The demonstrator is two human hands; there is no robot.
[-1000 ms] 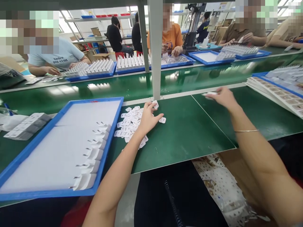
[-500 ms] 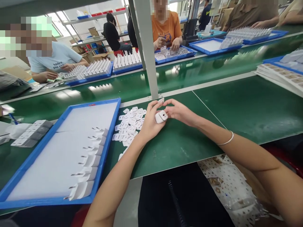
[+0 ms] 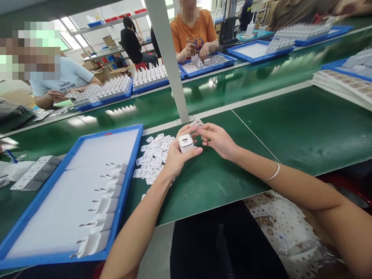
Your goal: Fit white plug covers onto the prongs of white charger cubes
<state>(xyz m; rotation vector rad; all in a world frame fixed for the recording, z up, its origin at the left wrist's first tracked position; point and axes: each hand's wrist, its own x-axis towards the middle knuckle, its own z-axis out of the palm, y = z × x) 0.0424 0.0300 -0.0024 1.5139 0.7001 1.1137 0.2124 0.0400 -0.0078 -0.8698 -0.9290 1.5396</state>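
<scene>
1 left grip [image 3: 175,158] cupped around white charger [image 3: 186,143], right grip [image 3: 222,142] angled inward, pinching white piece [image 3: 197,123]

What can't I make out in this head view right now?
In the head view:
White block, lower end: hidden by the left hand.
Thin white piece: print too small.
Loose tags, bottom ones: covered by others.
Sheet stack: cut off by right edge.

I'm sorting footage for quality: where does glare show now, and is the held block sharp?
Head view: whitish glare streaks the glossy green strip; head view again: the white block in the left hand looks fairly sharp, while a co-worker's head is pixelated.
</scene>
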